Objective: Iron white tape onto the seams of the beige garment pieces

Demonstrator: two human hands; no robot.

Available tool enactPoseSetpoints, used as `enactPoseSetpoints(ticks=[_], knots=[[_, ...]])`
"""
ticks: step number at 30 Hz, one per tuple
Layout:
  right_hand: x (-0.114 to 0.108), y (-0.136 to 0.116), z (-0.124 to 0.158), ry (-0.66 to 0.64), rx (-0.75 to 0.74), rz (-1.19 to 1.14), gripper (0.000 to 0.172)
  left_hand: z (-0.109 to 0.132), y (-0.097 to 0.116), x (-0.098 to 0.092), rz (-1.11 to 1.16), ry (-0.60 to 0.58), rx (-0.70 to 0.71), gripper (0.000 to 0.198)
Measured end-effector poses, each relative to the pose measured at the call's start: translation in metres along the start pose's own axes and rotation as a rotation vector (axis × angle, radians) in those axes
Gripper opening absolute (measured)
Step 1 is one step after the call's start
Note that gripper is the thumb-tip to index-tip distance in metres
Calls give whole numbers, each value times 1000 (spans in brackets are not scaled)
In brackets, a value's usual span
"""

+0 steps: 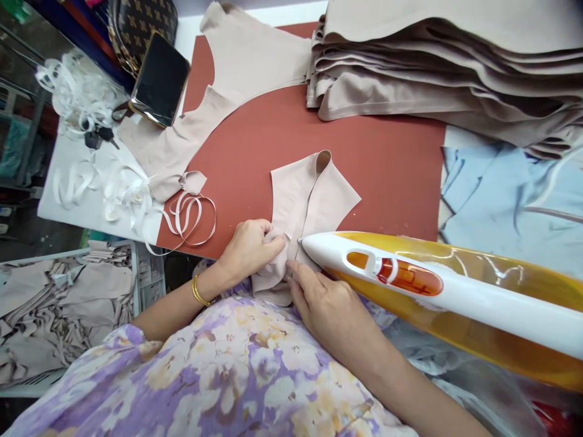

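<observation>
The red pressing mat is lying open, with a tall stack of beige fabric pieces being kept at its far edge, leaving working room mid-mat. A white-and-amber iron is reaching in from the right, its nose apparently touching a beige fabric piece. The left hand is bunching the piece's near end, fingers curled and pinching, while the right hand is steadying it beside the nose, fingers together and pressing down.
</observation>
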State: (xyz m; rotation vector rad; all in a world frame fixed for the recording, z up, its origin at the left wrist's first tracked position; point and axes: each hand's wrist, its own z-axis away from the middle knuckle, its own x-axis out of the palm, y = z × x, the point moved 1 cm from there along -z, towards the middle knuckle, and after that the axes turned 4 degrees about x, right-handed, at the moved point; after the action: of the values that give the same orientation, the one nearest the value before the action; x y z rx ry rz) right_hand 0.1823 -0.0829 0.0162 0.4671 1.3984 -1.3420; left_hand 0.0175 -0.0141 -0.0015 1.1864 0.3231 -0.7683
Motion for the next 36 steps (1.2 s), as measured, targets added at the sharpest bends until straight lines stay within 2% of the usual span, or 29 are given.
enactPoseSetpoints(ticks=[3, 6, 19, 24, 30, 36], knots=[[-1, -3, -6, -59, 26, 123, 54, 0, -1, 0, 12, -1, -3, 32], [-1, -5, -11, -103, 22, 232, 62, 0, -2, 0, 24, -5, 3, 32], [1, -6, -13, -64, -6, 337, 60, -1, -5, 2, 37, -3, -1, 31], [0, -7, -17, -125, 30, 312, 62, -1, -5, 2, 42, -10, 5, 31], [4, -8, -19, -329, 192, 316, 70, -1, -3, 2, 28, -11, 1, 31], [7, -9, -22, -369, 215, 313, 70, -1, -3, 2, 30, -10, 4, 29]])
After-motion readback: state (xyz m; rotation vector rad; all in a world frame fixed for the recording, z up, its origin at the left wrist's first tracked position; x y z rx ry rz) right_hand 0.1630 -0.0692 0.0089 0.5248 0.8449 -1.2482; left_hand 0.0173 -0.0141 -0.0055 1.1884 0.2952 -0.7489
